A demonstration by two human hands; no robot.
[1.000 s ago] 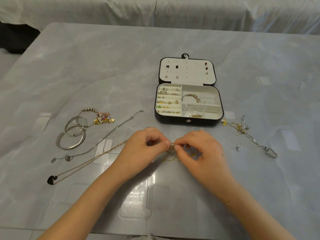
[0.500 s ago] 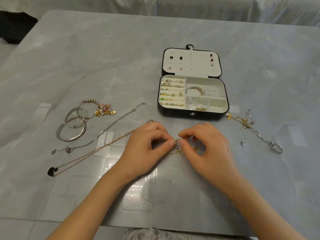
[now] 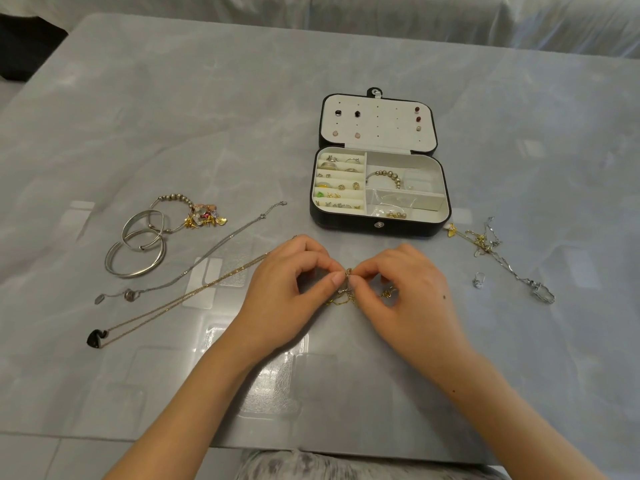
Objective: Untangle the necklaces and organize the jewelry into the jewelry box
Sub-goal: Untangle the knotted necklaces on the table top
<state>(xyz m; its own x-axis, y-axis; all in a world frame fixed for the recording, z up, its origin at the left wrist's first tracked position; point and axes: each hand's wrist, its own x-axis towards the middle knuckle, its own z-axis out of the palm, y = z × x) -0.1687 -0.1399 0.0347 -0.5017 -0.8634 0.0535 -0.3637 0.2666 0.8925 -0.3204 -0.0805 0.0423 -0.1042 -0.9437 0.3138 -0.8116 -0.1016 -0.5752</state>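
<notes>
Left hand (image 3: 287, 296): fingers curled, thumb and forefinger pinching the gold chain tangle (image 3: 347, 292)
Right hand (image 3: 412, 296): fingers curled, pinching this tangle from the opposite side
Gold chain tangle: on the table (image 3: 173, 116), near the front of the jewelry box (image 3: 379, 231)
Jewelry box: lid open, rings and earrings in its compartments
Bangles (image 3: 138, 247): well left of the jewelry box

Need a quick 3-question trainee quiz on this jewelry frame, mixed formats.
1. True or false: the jewelry box has its lid shut.
2. What do the left hand and right hand pinch between them? A) a watch B) a tangled gold chain C) a hair clip
3. Fill in: the silver bangles lie to the ___ of the hands.
Key: 1 false, the lid is open; 2 B; 3 left.
</notes>
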